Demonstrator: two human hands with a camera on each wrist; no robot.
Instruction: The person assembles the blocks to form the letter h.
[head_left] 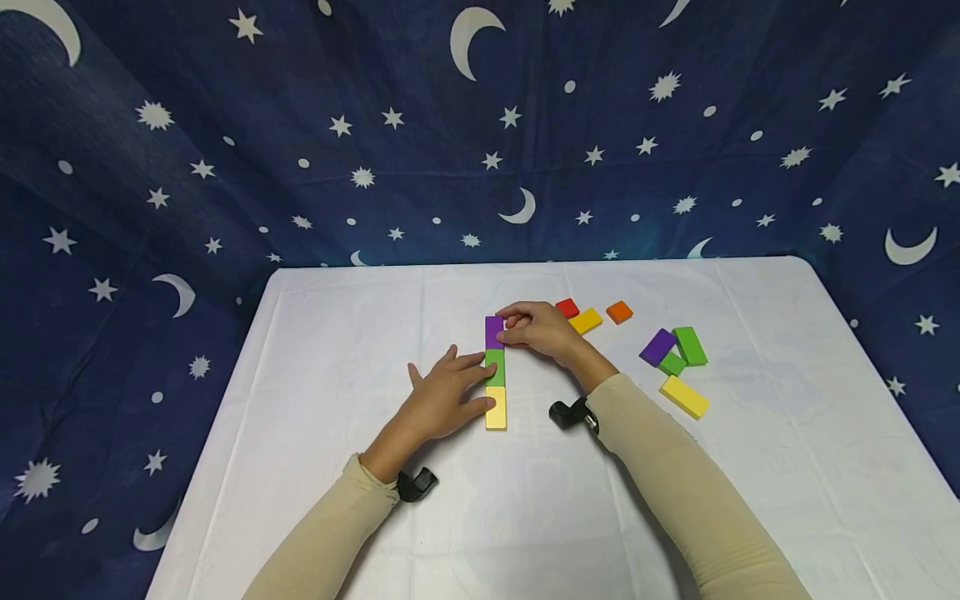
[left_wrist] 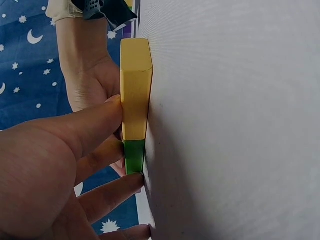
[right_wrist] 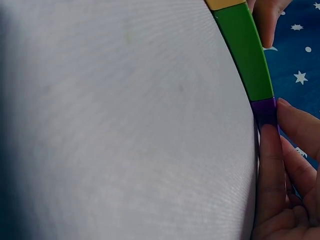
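Observation:
Three flat blocks lie end to end in a straight line on the table: a yellow block [head_left: 497, 418] nearest, a green block [head_left: 497, 357] in the middle and a purple block [head_left: 493, 332] at the far end. My left hand [head_left: 441, 402] comes from the left with spread fingers. Its thumb touches the yellow block [left_wrist: 135, 100], and fingertips rest on the green block [left_wrist: 134, 155]. At the far end, my right hand [head_left: 546, 333] pinches the purple block [right_wrist: 265, 111] between thumb and fingertips. Its fingers cover part of that block in the right wrist view.
Right of the line lie loose blocks: red [head_left: 567, 308], yellow [head_left: 586, 321], orange [head_left: 619, 312], purple [head_left: 657, 347], two green [head_left: 691, 346] and another yellow [head_left: 684, 397]. They rest on a white-covered table [head_left: 315, 333] before a blue starry cloth [head_left: 420, 83].

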